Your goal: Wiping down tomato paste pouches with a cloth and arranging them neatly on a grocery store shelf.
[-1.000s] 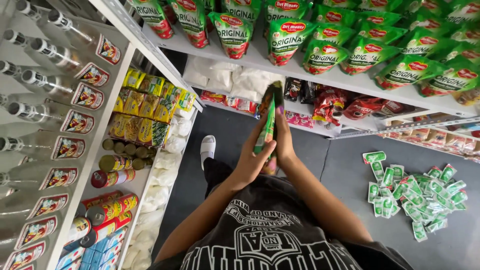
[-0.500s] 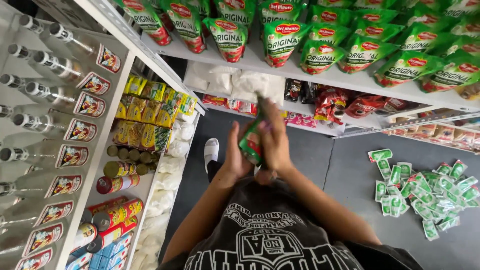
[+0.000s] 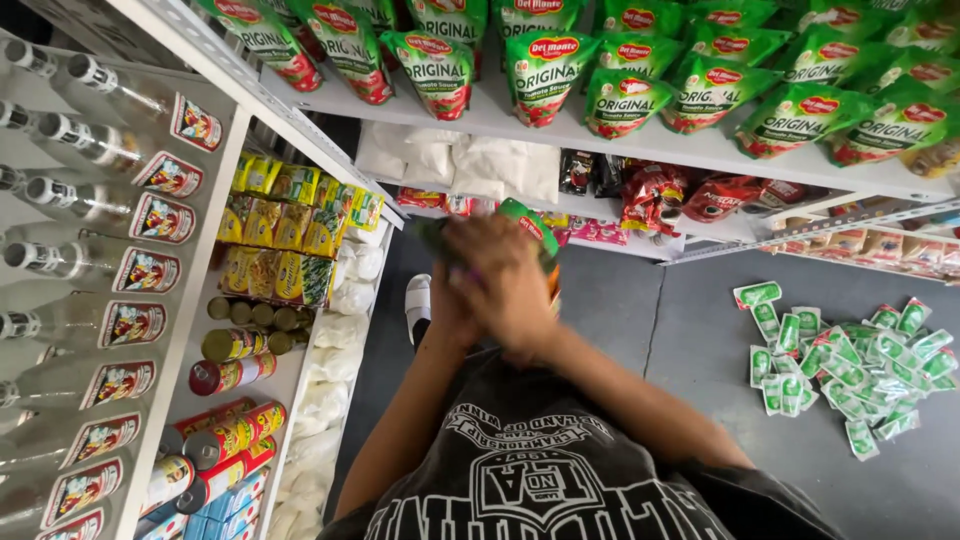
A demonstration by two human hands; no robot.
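Since a second ago the green sauce pouch (image 3: 530,228), then upright between raised hands, has come down against the chest, with the right hand (image 3: 512,285) folded over it and the left hand (image 3: 452,300) pressed just behind (motion blur hides the left fingers' grip). A grey floor (image 3: 620,310) runs between white shelves (image 3: 640,150) of green pouches at twelve o'clock, with loose sachets (image 3: 850,365) at three o'clock. Both forearms angle in from six o'clock, right fingers curled closed on the pouch.
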